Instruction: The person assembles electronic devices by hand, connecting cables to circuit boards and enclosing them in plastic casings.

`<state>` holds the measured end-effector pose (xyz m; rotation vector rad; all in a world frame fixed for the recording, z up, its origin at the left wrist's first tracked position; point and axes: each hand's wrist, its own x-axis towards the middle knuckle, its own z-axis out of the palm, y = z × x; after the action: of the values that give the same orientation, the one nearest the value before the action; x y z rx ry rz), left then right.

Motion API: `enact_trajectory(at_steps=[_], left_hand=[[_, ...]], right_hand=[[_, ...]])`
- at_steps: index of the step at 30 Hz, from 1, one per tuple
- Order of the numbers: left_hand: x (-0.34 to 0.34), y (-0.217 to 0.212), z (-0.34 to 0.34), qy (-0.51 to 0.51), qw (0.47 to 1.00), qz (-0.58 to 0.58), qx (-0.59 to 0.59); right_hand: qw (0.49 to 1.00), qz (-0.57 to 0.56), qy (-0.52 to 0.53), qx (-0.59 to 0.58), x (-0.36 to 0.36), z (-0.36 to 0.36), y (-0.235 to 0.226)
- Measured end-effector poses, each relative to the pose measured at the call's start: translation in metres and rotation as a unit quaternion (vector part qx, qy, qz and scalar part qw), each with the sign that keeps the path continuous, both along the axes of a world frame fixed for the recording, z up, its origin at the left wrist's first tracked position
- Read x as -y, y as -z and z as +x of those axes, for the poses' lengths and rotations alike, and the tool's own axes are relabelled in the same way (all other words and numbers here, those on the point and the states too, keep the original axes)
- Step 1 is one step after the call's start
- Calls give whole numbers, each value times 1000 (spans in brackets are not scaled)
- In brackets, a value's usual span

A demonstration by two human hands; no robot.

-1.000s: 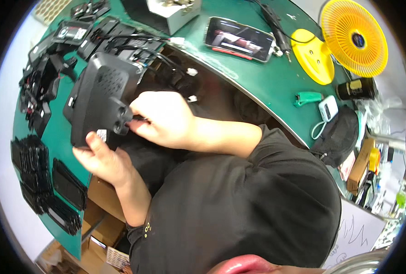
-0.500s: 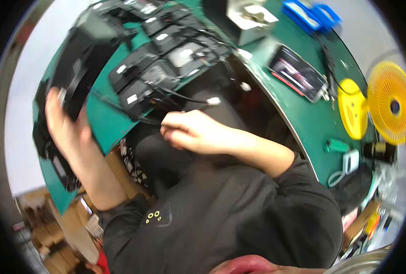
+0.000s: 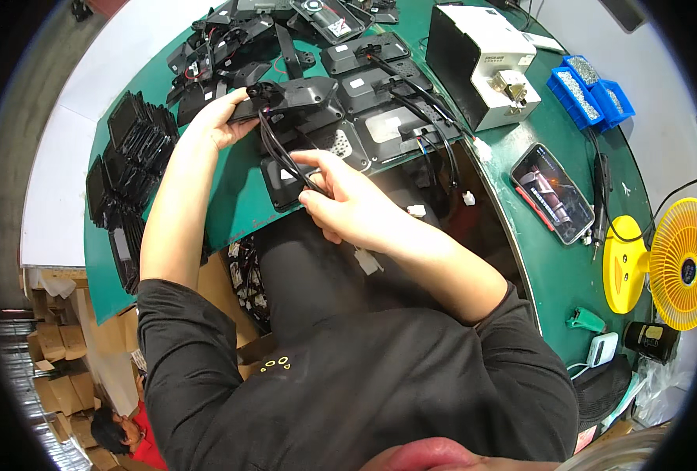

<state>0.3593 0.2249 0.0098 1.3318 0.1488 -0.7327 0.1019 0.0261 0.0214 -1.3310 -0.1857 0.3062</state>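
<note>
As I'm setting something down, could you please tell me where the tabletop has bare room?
Right: from the phone to the green item, beside the yellow fan. Left: a patch between the left forearm and black housings. The far side is crowded with housings.

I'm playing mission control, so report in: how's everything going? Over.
Left grip holding black unit. Right grip on black cables. Other black units crowded close by on green table.

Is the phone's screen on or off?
On: the phone lies face up on the table, a bright, coloured picture showing on it.
</note>
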Motion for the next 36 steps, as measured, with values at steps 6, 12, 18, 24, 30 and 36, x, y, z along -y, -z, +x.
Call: enact_trajectory(at_steps=[6, 12, 18, 24, 30, 36], left_hand=[[38, 13, 17, -147, 988, 38, 35], [30, 26, 45, -212, 965, 88, 125], [31, 26, 43, -85, 943, 271, 174], [24, 19, 62, 108, 607, 673, 408], [116, -6, 49, 158, 572, 418, 688], [152, 8, 86, 335, 509, 487, 625]], right_hand=[[996, 62, 42, -38, -2, 11, 4], [986, 112, 110, -52, -3, 49, 11], [993, 58, 92, -51, 8, 43, 9], [948, -255, 156, 107, 13, 37, 19], [871, -349, 234, 255, 14, 5, 39], [916, -316, 164, 185, 15, -22, 28]])
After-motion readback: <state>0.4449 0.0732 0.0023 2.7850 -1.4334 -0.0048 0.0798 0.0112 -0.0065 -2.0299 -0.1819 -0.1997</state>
